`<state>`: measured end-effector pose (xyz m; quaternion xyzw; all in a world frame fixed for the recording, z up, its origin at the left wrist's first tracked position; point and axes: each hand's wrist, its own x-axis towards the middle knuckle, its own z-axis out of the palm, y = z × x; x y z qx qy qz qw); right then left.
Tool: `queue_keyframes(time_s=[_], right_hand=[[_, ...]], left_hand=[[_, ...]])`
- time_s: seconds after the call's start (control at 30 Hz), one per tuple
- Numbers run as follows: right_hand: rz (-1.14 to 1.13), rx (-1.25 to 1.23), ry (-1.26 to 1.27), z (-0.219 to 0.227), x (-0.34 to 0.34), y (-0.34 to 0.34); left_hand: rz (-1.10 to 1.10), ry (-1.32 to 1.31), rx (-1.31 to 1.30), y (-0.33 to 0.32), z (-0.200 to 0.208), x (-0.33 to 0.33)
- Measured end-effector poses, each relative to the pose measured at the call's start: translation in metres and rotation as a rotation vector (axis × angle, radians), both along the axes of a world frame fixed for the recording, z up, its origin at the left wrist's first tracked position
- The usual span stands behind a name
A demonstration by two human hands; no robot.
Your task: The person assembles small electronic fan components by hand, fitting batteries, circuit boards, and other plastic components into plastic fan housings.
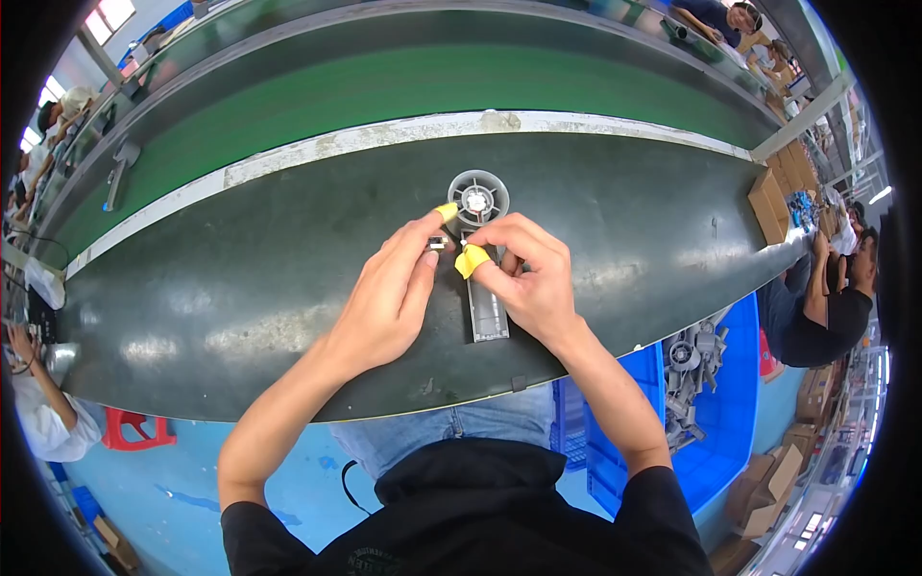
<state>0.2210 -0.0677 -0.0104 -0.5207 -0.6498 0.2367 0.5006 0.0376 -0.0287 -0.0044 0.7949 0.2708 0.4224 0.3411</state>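
A grey plastic fan housing (488,312) lies on the dark table, its round ringed head (478,199) pointing away from me and its open, trough-like handle toward me. In the ring's centre sits a whitish hub. My left hand (389,293), a yellow cover on one fingertip, pinches a small black-and-silver part (437,243) left of the handle's top. My right hand (528,274) is closed over the upper handle, thumb and forefinger together, with a yellow cover on the thumb. A tiny whitish bit shows at its fingertips; what it grips is too small to tell.
Beyond the table's pale edge runs a green conveyor belt (403,101). Below the table at right stands a blue bin (735,384) of grey housings. A cardboard box (768,206) sits at the table's right end. Other people work at both sides; a red stool (139,429) stands lower left.
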Motion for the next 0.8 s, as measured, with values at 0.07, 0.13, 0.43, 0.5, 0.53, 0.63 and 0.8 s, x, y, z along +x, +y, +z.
queue_keyframes(time_s=[0.07, 0.13, 0.43, 0.5, 0.53, 0.63, 0.8], right_hand=[[-0.002, 0.007, 0.013, 0.0, -0.002, -0.001], [-0.003, 0.014, 0.025, -0.001, -0.003, -0.002], [-0.016, 0.013, 0.008, -0.004, -0.003, -0.002], [-0.015, 0.021, 0.014, -0.005, -0.001, -0.001], [-0.016, 0.02, 0.014, -0.005, -0.001, -0.001], [-0.013, 0.007, 0.001, -0.002, 0.001, 0.0], [0.04, -0.021, -0.027, 0.001, 0.004, -0.002]], left_hand=[[0.019, -0.063, -0.283, -0.008, 0.004, 0.001], [0.003, -0.08, -0.26, -0.006, -0.001, 0.0], [-0.04, -0.134, -0.279, -0.002, -0.005, 0.0], [-0.06, -0.146, -0.351, -0.002, -0.005, -0.001], [-0.079, -0.158, -0.422, -0.002, -0.005, -0.003], [-0.094, -0.169, -0.612, -0.002, -0.005, -0.006], [-0.159, -0.026, -0.31, 0.007, -0.002, -0.014]])
